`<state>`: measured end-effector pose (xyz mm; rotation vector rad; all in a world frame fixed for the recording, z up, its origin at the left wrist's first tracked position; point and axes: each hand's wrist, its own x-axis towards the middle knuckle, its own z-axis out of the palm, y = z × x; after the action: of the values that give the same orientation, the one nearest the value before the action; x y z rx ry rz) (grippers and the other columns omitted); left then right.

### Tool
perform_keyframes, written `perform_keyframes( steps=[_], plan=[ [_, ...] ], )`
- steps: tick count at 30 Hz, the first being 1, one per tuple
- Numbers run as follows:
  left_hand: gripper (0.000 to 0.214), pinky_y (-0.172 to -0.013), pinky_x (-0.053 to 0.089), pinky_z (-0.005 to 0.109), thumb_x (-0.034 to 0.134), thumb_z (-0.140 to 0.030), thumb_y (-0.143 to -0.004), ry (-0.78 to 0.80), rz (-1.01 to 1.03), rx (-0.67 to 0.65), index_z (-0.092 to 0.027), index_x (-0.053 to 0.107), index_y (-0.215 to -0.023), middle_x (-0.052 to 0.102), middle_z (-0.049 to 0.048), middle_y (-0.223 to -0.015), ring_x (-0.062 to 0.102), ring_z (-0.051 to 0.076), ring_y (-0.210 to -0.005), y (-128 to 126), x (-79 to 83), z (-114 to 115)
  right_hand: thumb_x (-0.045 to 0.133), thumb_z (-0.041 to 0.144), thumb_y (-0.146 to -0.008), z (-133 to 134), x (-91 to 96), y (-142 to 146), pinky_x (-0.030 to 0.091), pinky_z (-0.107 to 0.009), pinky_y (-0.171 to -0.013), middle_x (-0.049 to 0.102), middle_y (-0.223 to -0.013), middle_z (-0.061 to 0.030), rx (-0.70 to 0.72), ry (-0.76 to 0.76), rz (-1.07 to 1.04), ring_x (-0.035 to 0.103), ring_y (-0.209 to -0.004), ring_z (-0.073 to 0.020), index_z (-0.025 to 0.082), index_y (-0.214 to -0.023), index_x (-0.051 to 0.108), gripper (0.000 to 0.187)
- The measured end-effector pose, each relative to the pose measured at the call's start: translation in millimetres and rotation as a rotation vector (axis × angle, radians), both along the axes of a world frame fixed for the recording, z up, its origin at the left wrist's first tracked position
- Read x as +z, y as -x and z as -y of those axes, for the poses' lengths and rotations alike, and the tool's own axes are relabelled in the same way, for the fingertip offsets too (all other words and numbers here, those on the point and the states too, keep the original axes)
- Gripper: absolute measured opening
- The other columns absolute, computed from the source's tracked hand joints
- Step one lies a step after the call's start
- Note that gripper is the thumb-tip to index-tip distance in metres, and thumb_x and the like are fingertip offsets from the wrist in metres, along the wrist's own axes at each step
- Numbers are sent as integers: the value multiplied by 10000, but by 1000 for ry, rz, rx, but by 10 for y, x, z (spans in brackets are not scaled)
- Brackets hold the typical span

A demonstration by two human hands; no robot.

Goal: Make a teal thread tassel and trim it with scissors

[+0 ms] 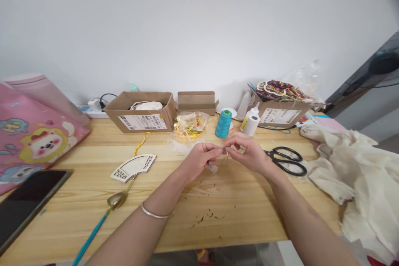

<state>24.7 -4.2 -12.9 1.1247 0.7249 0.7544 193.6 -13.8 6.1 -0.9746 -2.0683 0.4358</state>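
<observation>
My left hand [201, 158] and my right hand [245, 153] meet over the middle of the table, fingertips pinched closed. Between them is a tiny bit of green thread [223, 150], and a thin strand hangs just below it. Under my left fingers shows a small scrap of clear plastic [213, 168]; whether that hand holds it too, I cannot tell. A cone of teal thread [223, 124] stands upright just behind my hands. Black-handled scissors [287, 160] lie by my right wrist, their blades partly hidden.
Left of my hands lie a wooden fan-shaped piece [134, 168] and a teal tassel [90, 239]. Behind stand a cardboard box [170, 118], a bag of yellow cords [191, 129], white bottles [252, 124] and a fuller box [280, 115]. Cream cloth [368, 183] covers the right side; a phone [28, 203] lies left.
</observation>
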Motion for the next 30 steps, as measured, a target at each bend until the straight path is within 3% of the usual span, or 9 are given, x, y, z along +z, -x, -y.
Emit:
perform_keyframes(
  steps=[4,10,18,21,27,30],
  plan=[
    [183,-448,197,185,611,-288,-690,48,72,-19,-108,647,-692,253,-77,-472,225,28,-460,11,9,-9,513,169,-772,26,37,-10,393,-220,-556,603,-753,-44,22,52,5,512,-665,-105,161,-782,614,102],
    [175,-441,199,181,598,-273,-698,55,94,-18,-105,634,-668,230,-79,-468,210,29,-457,20,27,-7,544,190,-758,43,51,-6,408,-230,-565,614,-775,-53,-3,48,-4,510,-663,-110,159,-840,623,118],
    [201,-440,219,180,609,-313,-680,8,49,46,-116,649,-691,281,-73,-457,235,32,-457,12,-12,-28,551,205,-748,28,55,-8,402,-245,-552,589,-719,-40,-94,-61,-69,500,-649,-119,170,-734,590,54],
    [215,-443,224,186,611,-333,-674,-23,21,71,-122,647,-688,330,-63,-464,267,37,-462,12,-27,-35,560,205,-742,30,48,-6,406,-240,-541,602,-767,-49,-81,-69,-37,519,-688,-129,174,-808,595,81],
    [224,-463,243,191,597,-343,-686,-63,-4,91,-123,639,-684,386,-49,-495,306,41,-478,9,-19,-25,566,192,-739,15,-17,-4,440,-296,-704,604,-800,-47,-49,-246,84,540,-780,-144,193,-810,609,82],
    [231,-471,253,193,591,-349,-687,-105,-31,128,-121,628,-673,408,-42,-520,319,45,-489,-1,-11,-12,567,203,-742,9,-49,-2,440,-287,-669,608,-771,-46,-78,-292,144,536,-748,-145,191,-785,617,67]
  ],
)
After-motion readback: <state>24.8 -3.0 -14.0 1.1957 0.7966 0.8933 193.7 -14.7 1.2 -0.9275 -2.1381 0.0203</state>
